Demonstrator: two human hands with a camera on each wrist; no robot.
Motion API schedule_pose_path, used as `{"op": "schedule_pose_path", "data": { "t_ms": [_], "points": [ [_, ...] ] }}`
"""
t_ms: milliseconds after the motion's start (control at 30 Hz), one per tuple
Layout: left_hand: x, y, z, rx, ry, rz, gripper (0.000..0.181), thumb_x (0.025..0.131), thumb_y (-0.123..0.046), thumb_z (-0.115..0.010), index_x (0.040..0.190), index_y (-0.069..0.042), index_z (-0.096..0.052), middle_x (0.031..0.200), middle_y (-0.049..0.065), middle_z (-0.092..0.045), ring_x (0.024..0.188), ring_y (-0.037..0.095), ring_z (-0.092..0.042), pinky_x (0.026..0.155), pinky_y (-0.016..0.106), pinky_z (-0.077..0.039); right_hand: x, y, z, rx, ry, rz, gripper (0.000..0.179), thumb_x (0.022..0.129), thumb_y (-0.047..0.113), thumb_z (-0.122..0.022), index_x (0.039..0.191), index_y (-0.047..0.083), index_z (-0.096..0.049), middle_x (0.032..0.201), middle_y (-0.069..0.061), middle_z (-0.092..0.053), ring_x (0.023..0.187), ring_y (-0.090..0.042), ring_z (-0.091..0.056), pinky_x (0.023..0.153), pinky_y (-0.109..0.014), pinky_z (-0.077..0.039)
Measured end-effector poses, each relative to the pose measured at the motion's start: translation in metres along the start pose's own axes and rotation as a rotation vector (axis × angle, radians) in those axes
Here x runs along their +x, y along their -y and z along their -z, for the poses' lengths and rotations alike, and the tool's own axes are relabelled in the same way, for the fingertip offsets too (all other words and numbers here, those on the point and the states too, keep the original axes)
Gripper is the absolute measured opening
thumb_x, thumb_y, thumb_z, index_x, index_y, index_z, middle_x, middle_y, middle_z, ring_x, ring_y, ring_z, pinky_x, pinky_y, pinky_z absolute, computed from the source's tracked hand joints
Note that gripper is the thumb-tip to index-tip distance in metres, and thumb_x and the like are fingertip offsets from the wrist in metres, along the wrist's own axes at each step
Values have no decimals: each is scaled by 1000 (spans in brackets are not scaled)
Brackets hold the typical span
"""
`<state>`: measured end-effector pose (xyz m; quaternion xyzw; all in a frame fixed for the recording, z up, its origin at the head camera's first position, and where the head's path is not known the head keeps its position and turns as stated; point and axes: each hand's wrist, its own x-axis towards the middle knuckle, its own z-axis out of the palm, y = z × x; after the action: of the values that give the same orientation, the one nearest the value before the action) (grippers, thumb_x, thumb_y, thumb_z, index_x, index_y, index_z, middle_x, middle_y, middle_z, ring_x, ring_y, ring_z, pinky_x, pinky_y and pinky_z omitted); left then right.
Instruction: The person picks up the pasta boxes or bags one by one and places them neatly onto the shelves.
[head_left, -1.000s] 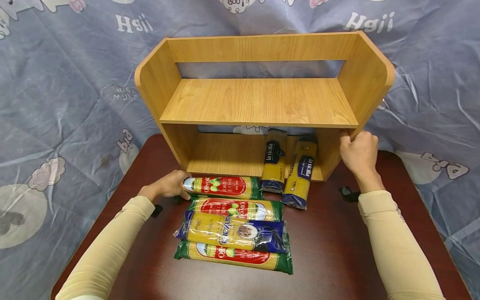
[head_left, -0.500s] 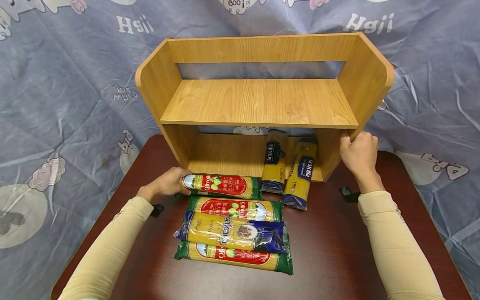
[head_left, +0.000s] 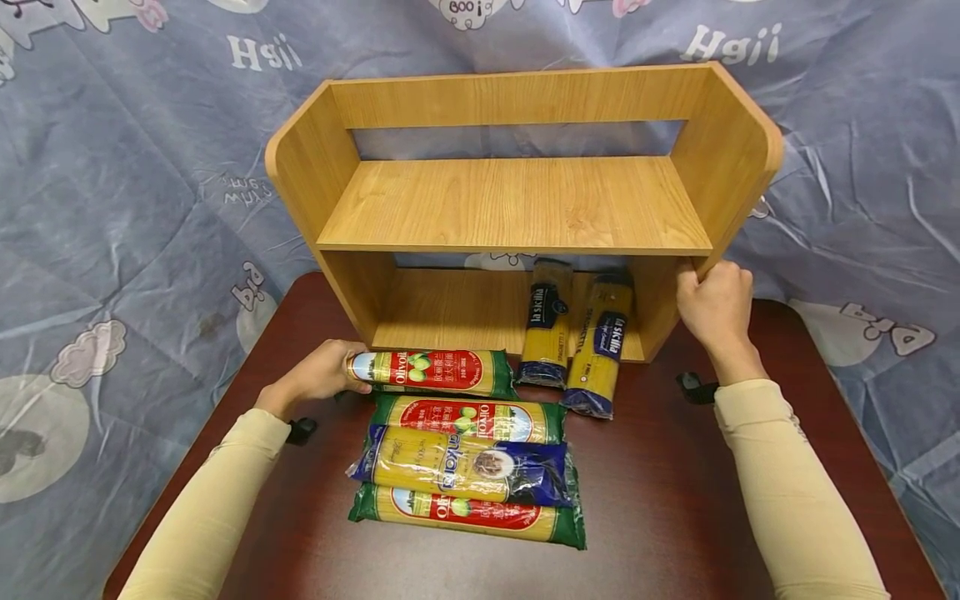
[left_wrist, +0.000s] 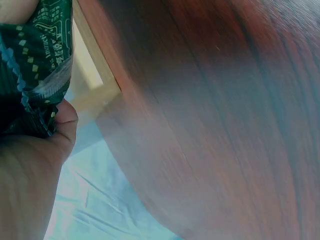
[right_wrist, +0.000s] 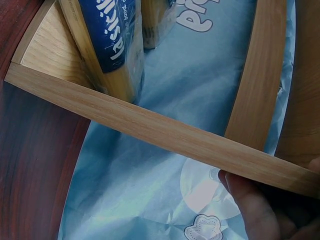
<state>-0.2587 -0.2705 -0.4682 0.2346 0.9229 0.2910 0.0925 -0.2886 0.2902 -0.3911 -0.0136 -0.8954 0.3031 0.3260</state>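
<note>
Our left hand (head_left: 327, 370) grips the Olivoilà pasta packet (head_left: 442, 372), probably brittle, by its left end; right hand (head_left: 717, 305) clasps the shelf (head_left: 517, 200).

A creased grey-blue cloth (head_left: 150, 208) hangs behind the bench (head_left: 652, 500) and along both sides of it, printed with white lettering (head_left: 262, 52), a pinkish cloud (head_left: 92, 354) and large pale discs (head_left: 41, 437). The bench top is dark red-brown with rounded far corners. Light leaves a soft, pale sheen on its near part. Both wrist views show the cloth bluer.
</note>
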Motion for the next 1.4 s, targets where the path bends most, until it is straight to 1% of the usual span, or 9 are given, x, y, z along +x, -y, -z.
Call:
{"op": "schedule_pose_path", "data": {
  "t_ms": [200,400,500,633,833,933,1200,1300,1400],
  "points": [
    [-10,-3,9,-105,-42,-1,35,74,-3,-91,103,-4,-71,90,1,-69,78,18,-60,70,33,-51,2,2,3,-6,7,-16,37,93,14,-54,59,-1,-55,73,-32,-66,79,-56,-64,60,-61,-41],
    [-17,-16,11,-201,-50,14,36,75,-1,-89,105,-5,-70,92,4,-68,80,21,-60,68,32,-51,0,1,0,-10,31,-27,37,95,15,-53,64,-4,-60,76,-34,-66,79,-56,-64,59,-61,-41],
    [-18,-28,11,-223,-44,-3,36,75,-2,-89,105,-6,-70,92,4,-68,79,22,-59,67,32,-50,-1,0,0,-8,37,-27,36,95,16,-53,67,-6,-61,78,-35,-66,80,-56,-64,60,-61,-42],
    [-16,-40,11,-234,-39,-37,35,77,-6,-90,105,-7,-70,91,4,-68,79,22,-59,67,31,-50,-2,0,0,-6,32,-27,37,95,15,-53,65,-5,-60,76,-34,-66,78,-56,-64,59,-61,-41],
    [-14,-59,16,-284,-41,-57,36,77,-9,-90,107,-7,-70,94,7,-67,80,23,-60,67,31,-51,-1,1,1,-2,26,-19,37,95,15,-53,66,-6,-61,76,-34,-66,78,-56,-64,60,-62,-42],
    [-14,-71,21,-310,-52,-63,38,77,-8,-90,109,-5,-70,96,8,-68,82,25,-60,69,31,-52,0,2,1,3,22,-12,36,95,15,-53,69,-8,-62,77,-35,-66,79,-56,-64,61,-62,-43],
    [-14,-102,34,-319,-110,-95,40,77,-8,-91,110,-5,-70,100,8,-68,87,26,-60,73,31,-52,0,3,2,6,21,-20,37,95,16,-53,69,-9,-63,78,-36,-66,80,-57,-64,62,-63,-44],
    [-14,-111,38,-356,-127,-89,39,77,-10,-90,110,-5,-70,102,8,-69,90,27,-60,74,30,-52,0,2,2,7,25,-22,37,96,16,-53,71,-9,-63,79,-36,-66,81,-57,-64,63,-63,-44],
    [-14,-120,41,-405,-152,-82,38,78,-7,-89,110,-3,-70,102,10,-69,90,27,-60,73,29,-51,0,2,2,7,29,-23,36,96,16,-52,72,-9,-63,79,-36,-66,81,-57,-64,62,-63,-44]
  ]
}}
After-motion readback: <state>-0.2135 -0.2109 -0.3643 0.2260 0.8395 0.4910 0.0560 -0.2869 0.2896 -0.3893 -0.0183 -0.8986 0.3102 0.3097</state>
